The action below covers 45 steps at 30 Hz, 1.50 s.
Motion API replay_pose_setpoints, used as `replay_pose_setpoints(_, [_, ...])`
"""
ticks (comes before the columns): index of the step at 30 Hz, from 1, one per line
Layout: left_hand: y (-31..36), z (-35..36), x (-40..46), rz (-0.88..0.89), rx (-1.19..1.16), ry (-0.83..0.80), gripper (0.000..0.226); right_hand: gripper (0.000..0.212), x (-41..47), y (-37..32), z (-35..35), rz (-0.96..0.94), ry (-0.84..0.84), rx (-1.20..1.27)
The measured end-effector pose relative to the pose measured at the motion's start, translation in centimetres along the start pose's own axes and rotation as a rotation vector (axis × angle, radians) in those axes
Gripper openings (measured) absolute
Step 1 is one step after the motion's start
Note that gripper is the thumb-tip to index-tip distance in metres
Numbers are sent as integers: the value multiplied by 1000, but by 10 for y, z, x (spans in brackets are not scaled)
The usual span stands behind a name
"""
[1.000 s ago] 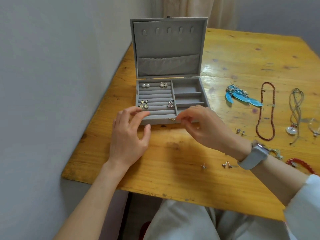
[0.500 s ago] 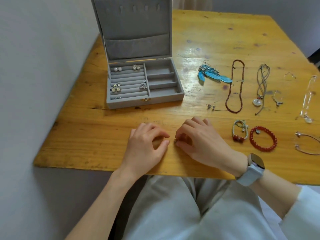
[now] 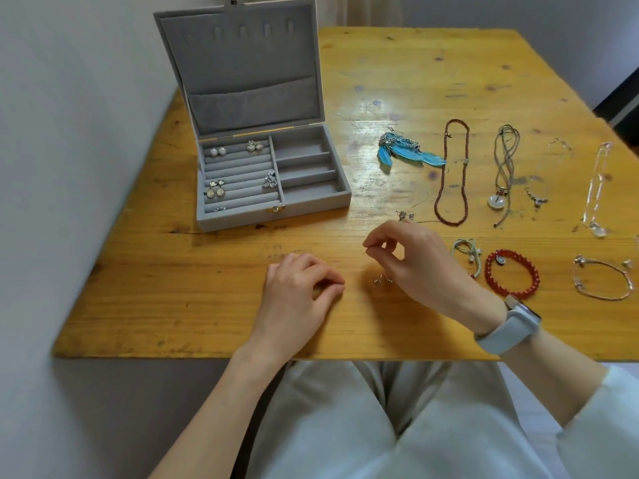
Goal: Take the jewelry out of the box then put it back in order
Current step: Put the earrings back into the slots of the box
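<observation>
A grey jewelry box [image 3: 273,209] is seen open on the left part of the wooden table [image 3: 214,305], its lid standing up and tilted back. In the ridged left section of the box, pearl studs [image 3: 218,152] and a small silver pair [image 3: 255,146] are seated in the back row; drop earrings [image 3: 216,189] and a silver cluster [image 3: 269,179] are held in middle rows; a tiny pair [image 3: 219,209] is noted in the front row. The right hand [image 3: 415,261] is raised just above the table, right of centre, with thumb and forefinger pinched on a thin earring pin [image 3: 365,251]; the other fingers are curled loosely. Two small studs [image 3: 382,279] lie on the wood just beneath that hand. The left hand [image 3: 297,292] rests on the table near the front edge, fingers curled inward with tips close to the thumb; whether anything is held there cannot be told. Another small stud pair [image 3: 404,215] lies just beyond the right hand. Laid out further right, well apart from the box: blue feather earrings [image 3: 408,154], a dark red bead necklace [image 3: 453,172], a cord necklace with a white pendant [image 3: 503,167], a red bead bracelet [image 3: 511,274], a pale green cord bracelet [image 3: 466,250], a thin silver bangle [image 3: 603,281] and a clear chain [image 3: 596,191]. A grey-strapped watch [image 3: 510,328] is worn on the right wrist.
</observation>
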State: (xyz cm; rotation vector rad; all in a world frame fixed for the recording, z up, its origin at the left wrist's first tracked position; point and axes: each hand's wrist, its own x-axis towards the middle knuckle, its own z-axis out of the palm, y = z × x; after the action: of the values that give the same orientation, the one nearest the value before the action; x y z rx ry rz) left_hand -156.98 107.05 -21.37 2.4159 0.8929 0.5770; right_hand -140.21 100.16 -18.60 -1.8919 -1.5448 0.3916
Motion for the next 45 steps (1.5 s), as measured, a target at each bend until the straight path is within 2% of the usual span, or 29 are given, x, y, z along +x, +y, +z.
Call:
replay_pose_setpoints(6, [-6, -31, 16, -155, -234, 120, 14, 8, 16, -12, 1, 0, 12, 87])
replay_pose_setpoints(11, [-35, -69, 48, -277, -168, 261, 9, 8, 33, -23, 7, -41, 4, 97])
replay_pose_setpoints(14, [-51, -85, 65, -340, -69, 208, 6, 9, 40, -27, 10, -59, 3, 107])
replay_pose_setpoints(17, [-57, -93, 78, -388, 36, 122, 12, 9, 45, -27, 12, -53, 3, 112])
replay_pose_setpoints(23, [-69, -95, 90, -454, 86, -129, 10, 9, 50, -25, 15, -31, -3, 112])
replay_pose_setpoints(26, [-68, -94, 95, -455, 158, -158, 9, 9, 51, -24, 17, -22, -4, 113])
replay_pose_setpoints(30, [-65, -93, 99, -415, 274, -96, 7, 8, 55, -26, 19, -11, 17, 144])
replay_pose_setpoints(36, [-70, -90, 99, -408, 294, -6, 10, 6, 74, -32, 18, 21, 92, 215])
replay_pose_setpoints(38, [-73, -88, 95, -355, 287, 22, 9, 5, 83, -34, 20, 19, 99, 216])
replay_pose_setpoints(42, [-81, -75, 73, -205, 282, 227, 12, 7, 97, -46, 38, -69, 57, 147])
replay_pose_setpoints(45, [-85, -65, 55, -168, 318, 351, 20, 8, 106, -55, 61, -135, 1, 87])
